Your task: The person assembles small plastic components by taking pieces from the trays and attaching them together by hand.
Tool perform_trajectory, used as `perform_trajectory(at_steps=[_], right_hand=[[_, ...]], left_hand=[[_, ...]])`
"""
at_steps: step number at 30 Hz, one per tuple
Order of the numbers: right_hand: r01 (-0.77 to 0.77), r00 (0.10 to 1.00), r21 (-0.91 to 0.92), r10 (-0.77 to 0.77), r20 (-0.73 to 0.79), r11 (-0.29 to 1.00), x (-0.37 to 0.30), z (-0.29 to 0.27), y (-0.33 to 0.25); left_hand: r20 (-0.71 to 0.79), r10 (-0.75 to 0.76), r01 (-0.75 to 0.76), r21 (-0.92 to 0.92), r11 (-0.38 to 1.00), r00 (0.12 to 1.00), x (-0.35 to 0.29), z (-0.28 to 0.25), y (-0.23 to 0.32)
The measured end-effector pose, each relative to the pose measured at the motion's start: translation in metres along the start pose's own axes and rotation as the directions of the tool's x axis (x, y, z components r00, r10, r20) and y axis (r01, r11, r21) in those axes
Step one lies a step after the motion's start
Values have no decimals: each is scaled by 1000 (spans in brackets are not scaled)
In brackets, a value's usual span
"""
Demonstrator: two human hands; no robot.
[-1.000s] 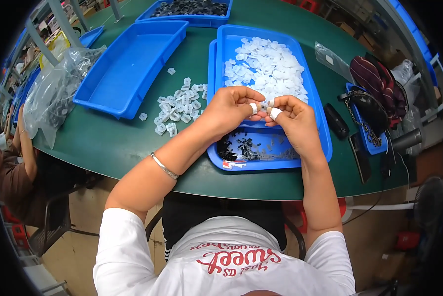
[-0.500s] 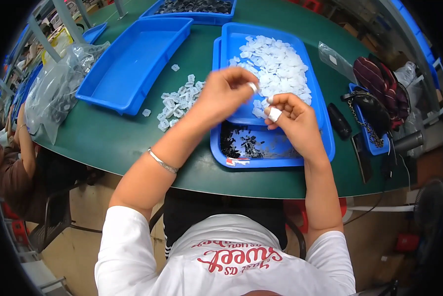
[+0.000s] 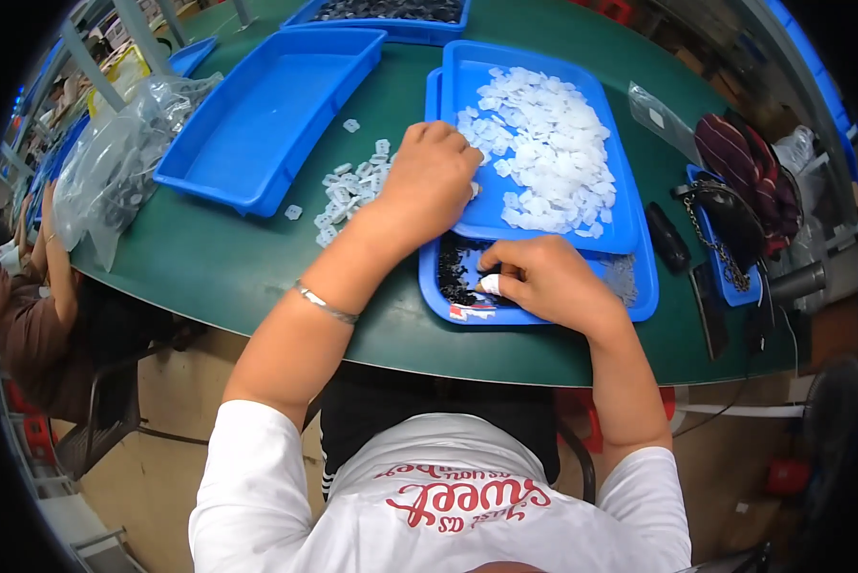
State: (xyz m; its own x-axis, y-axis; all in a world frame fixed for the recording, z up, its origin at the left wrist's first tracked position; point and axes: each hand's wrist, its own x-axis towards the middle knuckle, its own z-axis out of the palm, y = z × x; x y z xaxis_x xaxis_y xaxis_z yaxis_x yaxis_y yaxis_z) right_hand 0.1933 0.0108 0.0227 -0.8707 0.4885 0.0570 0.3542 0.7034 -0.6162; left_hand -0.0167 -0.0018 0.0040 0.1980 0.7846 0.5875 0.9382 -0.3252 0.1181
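Observation:
My left hand (image 3: 435, 177) is at the left edge of the upper blue tray (image 3: 455, 72), back of the hand up and fingers curled down. Its fingertips are mostly hidden, so what they hold does not show. In that tray lies a heap of thin white plastic pieces (image 3: 558, 143). My right hand (image 3: 553, 282) reaches into the lower blue tray (image 3: 646, 296), over small black parts (image 3: 455, 272). White tape wraps its thumb; thumb and forefinger are slightly apart, with nothing visible between them. Left of my left hand, a pile of white pieces (image 3: 343, 196) lies on the green table.
A bare blue tray (image 3: 266, 115) stands at the left, beside clear plastic bags (image 3: 114, 172). Another blue tray with dark parts (image 3: 386, 10) is at the back. To the right lie a black case (image 3: 667, 239) and a small bag (image 3: 725, 215). A person (image 3: 32, 296) sits far left.
My hands have moved apart from their raised position over the upper tray. The right went down into the lower tray; the left turned palm down at the upper tray's left edge.

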Motion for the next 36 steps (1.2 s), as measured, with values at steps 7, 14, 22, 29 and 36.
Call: perform_trajectory(at_steps=[7,14,22,29,36], right_hand=[[-25,1000,29,24,9,999,-4,0,1],[-68,987,450,125,-97,890,-2,-10,-3],[18,886,698,312,-343,716,3,-20,13],[58,877,771,337,-343,635,4,-20,18],[21,873,693,325,-364,721,4,-18,19]], left_hand=[[34,6,-10,127,992,999,8,12,7],[88,28,-26,-16,1000,996,5,2,8],[174,-218,270,-768,581,960,6,-6,41],[270,-243,360,-780,512,932,7,-1,40],[452,-250,503,-839,209,857,8,-2,41]])
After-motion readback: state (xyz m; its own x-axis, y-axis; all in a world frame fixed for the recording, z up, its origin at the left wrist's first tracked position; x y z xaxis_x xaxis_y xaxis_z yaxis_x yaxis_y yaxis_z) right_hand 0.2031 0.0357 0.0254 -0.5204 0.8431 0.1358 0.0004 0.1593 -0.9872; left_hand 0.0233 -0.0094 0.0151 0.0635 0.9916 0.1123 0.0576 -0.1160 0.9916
